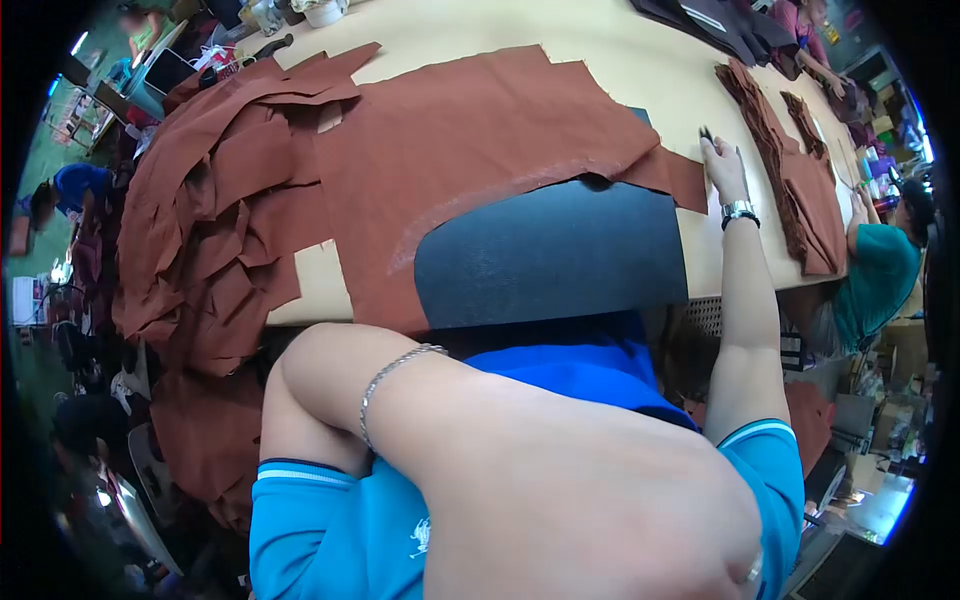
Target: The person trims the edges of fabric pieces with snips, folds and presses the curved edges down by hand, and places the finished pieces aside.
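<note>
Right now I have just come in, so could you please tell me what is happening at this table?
A person stands at the table, where a large brown cloth piece partly covers a dark board. The right hand holds a small dark object, too small to identify, beyond the cloth's right end. The left hand is raised close to the camera, its fingers mostly unclear. A heap of brown pieces lies to the left.

Pale tabletop (480, 25) beneath heaped brown cloth (225, 185), a flat brown panel (460, 125) and a dark board (560, 255)
</note>
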{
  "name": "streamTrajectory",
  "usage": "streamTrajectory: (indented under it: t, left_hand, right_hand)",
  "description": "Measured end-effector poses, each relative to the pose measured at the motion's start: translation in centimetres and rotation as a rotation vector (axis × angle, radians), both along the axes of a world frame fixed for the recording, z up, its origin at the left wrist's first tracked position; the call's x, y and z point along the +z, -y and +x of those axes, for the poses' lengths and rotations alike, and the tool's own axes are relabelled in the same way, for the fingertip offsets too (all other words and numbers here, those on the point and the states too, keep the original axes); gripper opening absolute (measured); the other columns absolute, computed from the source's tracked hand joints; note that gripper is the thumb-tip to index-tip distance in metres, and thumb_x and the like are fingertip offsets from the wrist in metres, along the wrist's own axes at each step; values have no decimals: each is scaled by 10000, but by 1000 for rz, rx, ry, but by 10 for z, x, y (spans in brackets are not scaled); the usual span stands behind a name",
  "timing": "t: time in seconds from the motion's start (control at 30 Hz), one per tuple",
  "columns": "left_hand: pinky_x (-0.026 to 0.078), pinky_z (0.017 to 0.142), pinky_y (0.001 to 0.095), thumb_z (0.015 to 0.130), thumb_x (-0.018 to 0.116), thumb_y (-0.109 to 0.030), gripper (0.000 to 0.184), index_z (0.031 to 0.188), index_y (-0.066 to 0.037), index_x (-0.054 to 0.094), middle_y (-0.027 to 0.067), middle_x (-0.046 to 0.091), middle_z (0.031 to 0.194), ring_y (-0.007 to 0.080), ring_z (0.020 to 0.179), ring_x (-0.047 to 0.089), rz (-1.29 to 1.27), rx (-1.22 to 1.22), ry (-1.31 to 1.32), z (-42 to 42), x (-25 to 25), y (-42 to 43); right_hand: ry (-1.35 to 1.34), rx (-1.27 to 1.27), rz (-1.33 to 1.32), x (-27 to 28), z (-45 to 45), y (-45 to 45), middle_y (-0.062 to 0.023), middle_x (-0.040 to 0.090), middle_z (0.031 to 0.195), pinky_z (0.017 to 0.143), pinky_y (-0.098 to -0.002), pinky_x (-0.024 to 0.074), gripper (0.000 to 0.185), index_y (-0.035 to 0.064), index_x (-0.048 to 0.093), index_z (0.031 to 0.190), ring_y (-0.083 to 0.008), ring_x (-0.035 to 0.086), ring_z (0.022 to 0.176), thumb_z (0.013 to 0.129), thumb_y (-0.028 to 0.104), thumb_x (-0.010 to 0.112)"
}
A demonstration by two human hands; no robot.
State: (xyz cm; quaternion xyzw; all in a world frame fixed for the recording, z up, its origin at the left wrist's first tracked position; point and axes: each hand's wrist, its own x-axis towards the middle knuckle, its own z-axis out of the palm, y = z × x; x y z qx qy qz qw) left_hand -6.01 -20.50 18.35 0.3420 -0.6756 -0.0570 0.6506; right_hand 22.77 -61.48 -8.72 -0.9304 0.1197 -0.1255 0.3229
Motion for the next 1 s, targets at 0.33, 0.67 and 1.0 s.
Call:
streamTrajectory:
  t: [0.33,0.67,1.0]
  left_hand:
    - [208,1164,608,788,640,-699,849,1446,-183,491,143,337,1572,360,1466,272,1240,979,608,185,-181,-127]
    - [55,1170,643,916,564,-598,928,1584,-118,135,266,65,1625,407,1517,18,772,1716,-610,221,-223,-42]
    - [230,1148,610,810,611,-714,974,1532,-121,336,231,272,1582,384,1463,268,1770,1561,88,96,-180,-96]
  right_hand:
    - [359,407,47,72,-117,-135,-185,649,1200,1003,-394,454,371,-6,608,1251,-313,604,1134,921,157,656]
    - [399,643,-363,68,-196,-237,-170,662,1121,856,-424,492,554,56,583,1290,-327,617,1052,858,384,695]
    - [-18,636,-135,77,-132,-145,-152,701,920,806,-424,549,341,75,669,1143,-317,682,879,805,124,685]
